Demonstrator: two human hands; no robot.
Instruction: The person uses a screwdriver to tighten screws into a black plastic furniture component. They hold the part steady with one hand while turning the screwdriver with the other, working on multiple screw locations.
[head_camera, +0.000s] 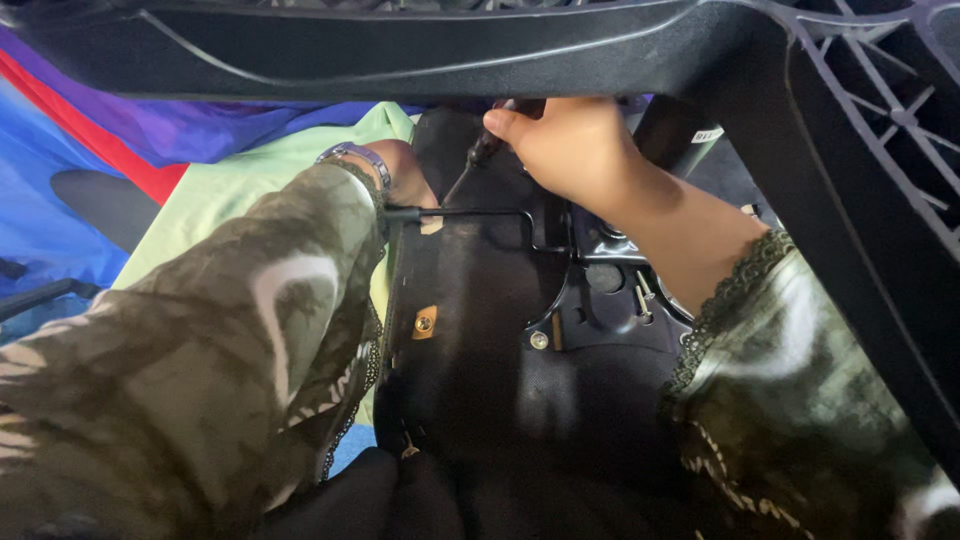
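An upturned black chair seat lies below me, its underside facing up, with a dark metal mechanism plate bolted near the middle. My right hand is closed around a dark screwdriver whose shaft points down and left toward the seat. My left hand, with a metal bracelet on the wrist, rests on the seat's far left part and touches a thin black bent rod. Its fingers are mostly hidden behind my sleeve. Both sleeves are green patterned fabric.
A black plastic chair part arches across the top and runs down the right side, close over my hands. Screws stand on the plate, and a small orange tab sits on the seat. Green, blue and red cloth lies at left.
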